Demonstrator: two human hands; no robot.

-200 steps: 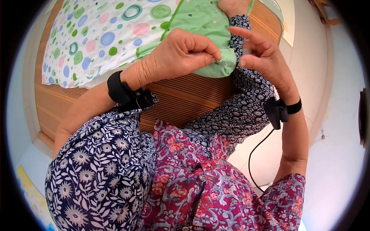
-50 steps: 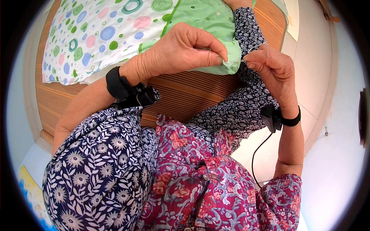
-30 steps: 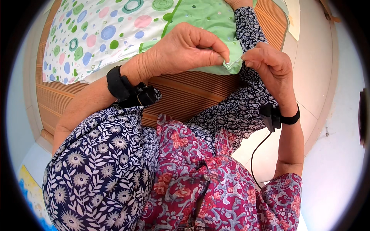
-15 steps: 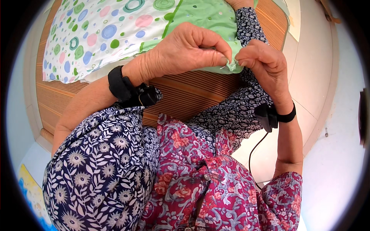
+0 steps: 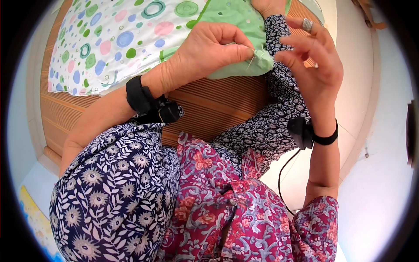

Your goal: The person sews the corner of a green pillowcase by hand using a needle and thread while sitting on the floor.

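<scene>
A soft fabric cover (image 5: 144, 28), white with coloured dots and circles and a plain green end, lies across the wooden surface. At its near green corner (image 5: 263, 62), my left hand (image 5: 214, 46) is closed, thumb and forefinger pinching the cloth edge. A thin pale strand (image 5: 249, 65) sticks out below those fingertips; whether it is thread or a needle I cannot tell. My right hand (image 5: 316, 59) is raised just right of the corner, fingers apart and slightly blurred, a wide ring on one finger. I see nothing held in it.
A slatted brown wooden surface (image 5: 209, 102) lies beneath the cover. My patterned trouser legs (image 5: 253, 131) frame the work, one foot (image 5: 267, 6) at the cover's far edge. A black cable (image 5: 281, 179) hangs from the right wrist's black strap (image 5: 325, 139). Pale floor tiles (image 5: 355, 96) lie to the right.
My right hand has let go of the green corner, opened its fingers and moved to the right and up. My left hand has shifted slightly up and left, still pinching the cloth.
</scene>
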